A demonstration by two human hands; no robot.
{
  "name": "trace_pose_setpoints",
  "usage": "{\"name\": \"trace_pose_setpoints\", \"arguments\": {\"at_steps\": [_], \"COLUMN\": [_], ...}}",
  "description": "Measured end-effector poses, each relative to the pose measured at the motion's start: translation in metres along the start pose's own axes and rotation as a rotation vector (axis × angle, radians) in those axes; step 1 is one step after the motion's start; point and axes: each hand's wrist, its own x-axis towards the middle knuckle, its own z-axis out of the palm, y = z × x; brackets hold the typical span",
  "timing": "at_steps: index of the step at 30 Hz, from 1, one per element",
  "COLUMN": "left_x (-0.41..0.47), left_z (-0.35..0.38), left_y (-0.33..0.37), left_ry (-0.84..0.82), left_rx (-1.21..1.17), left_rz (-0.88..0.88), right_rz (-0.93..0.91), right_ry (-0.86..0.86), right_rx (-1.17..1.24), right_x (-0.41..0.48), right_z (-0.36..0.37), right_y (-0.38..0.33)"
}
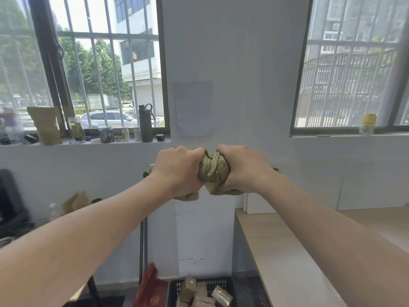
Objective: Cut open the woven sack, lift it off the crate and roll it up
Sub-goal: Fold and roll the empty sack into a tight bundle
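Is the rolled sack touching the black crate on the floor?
Apart. The head view shows the sack held up between both hands, with wall visible between it and the crate far below.

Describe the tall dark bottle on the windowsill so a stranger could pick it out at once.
Start at the barred left window and drop to its white sill, crowded with jars and small containers. Near the sill's right end, just before the white wall column, stands the dark green bottle. It is the tallest item there, opaque, with a loop handle on its cap, unlike the short white pill bottles beside it.

A plain workroom or storeroom: barred windows (106,63), a jar-cluttered sill (88,140), a wooden bench (287,251).
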Motion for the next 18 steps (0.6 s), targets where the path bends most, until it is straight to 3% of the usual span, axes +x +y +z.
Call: {"name": "trace_pose_setpoints", "arguments": {"at_steps": [7,18], "left_x": [-0.001,-0.028], "left_z": [0.007,0.039], "left_y": [0.002,0.007], "left_ry": [-0.135,-0.284], "left_rx": [-0.264,-0.203], "left_rz": [-0.039,-0.094], "right_rz": [-0.146,-0.156], "right_ry": [0.087,-0.007], "right_rx": [-0.208,-0.140], "right_x": [-0.010,-0.023], "right_z": [0.016,0.062], "right_y": [-0.001,0.001]}}
